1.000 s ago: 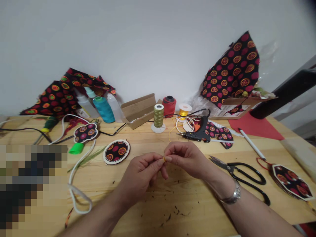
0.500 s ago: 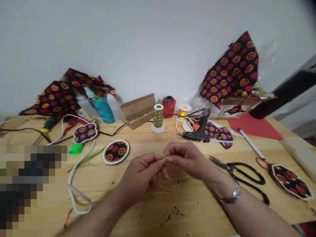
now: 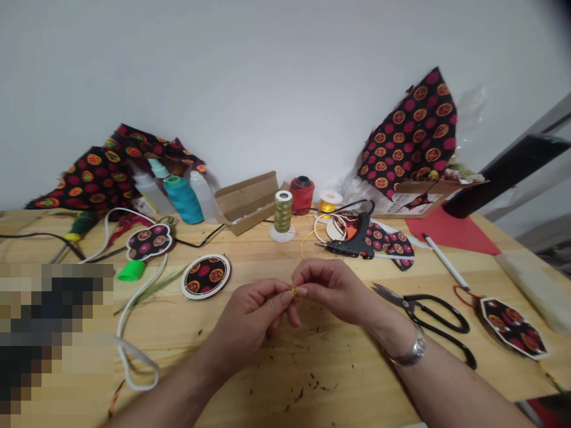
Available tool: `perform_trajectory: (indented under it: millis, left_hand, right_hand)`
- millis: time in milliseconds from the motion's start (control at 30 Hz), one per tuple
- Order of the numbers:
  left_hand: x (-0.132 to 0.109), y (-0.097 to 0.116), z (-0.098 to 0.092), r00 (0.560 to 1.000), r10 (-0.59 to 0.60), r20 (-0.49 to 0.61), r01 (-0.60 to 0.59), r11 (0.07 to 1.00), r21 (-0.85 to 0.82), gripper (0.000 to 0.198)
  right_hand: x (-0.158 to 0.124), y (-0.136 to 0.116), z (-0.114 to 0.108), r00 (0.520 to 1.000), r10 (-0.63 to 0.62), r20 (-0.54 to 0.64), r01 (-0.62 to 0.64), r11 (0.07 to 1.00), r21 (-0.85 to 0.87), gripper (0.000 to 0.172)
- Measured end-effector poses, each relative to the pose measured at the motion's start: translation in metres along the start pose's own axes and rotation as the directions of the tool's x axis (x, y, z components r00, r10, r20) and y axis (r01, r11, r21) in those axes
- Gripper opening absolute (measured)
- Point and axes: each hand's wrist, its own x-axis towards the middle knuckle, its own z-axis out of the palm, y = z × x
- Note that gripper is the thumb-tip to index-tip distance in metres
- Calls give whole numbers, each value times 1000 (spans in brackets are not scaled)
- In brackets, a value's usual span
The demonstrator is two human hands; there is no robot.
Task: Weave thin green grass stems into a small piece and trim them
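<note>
Over the middle of the table, my left hand (image 3: 259, 309) and my right hand (image 3: 328, 290) meet fingertip to fingertip. Both pinch a small bunched piece of yellow cord (image 3: 294, 292) between thumb and forefinger; most of it is hidden by the fingers. To the left of my left hand lies a round wooden frame (image 3: 206, 277) with dark patterned fabric in it. Black-handled scissors (image 3: 422, 315) lie beside my right forearm, blades toward the hand. Beyond my right hand rests a black glue gun (image 3: 350, 244).
Behind stand an olive thread spool (image 3: 283, 213), a red thread cone (image 3: 302, 195), a yellow cord spool (image 3: 329, 202) and an open cardboard box (image 3: 247, 205). A white cable (image 3: 122, 333) loops at left. An octagonal fabric piece (image 3: 513, 327) and white pen (image 3: 446, 261) lie right.
The whole view has shifted slightly, so things sit a little further left. Both hands keep nearly the same pinch on the yellow cord.
</note>
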Motion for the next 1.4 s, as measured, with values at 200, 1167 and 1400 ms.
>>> perform_trajectory:
  millis: [200, 1167, 1400]
  left_hand:
    - [-2, -2, 0, 999, -25, 24, 26, 999, -19, 23]
    - [-2, 0, 0, 999, -25, 40, 25, 1000, -11, 18]
    - [-3, -2, 1, 996, -38, 78, 48, 990, -130, 16]
  right_hand:
    - [1, 2, -2, 999, 10, 38, -12, 999, 44, 17]
    - [1, 4, -5, 996, -29, 82, 24, 997, 70, 12]
    - [1, 3, -5, 995, -35, 98, 23, 993, 120, 14]
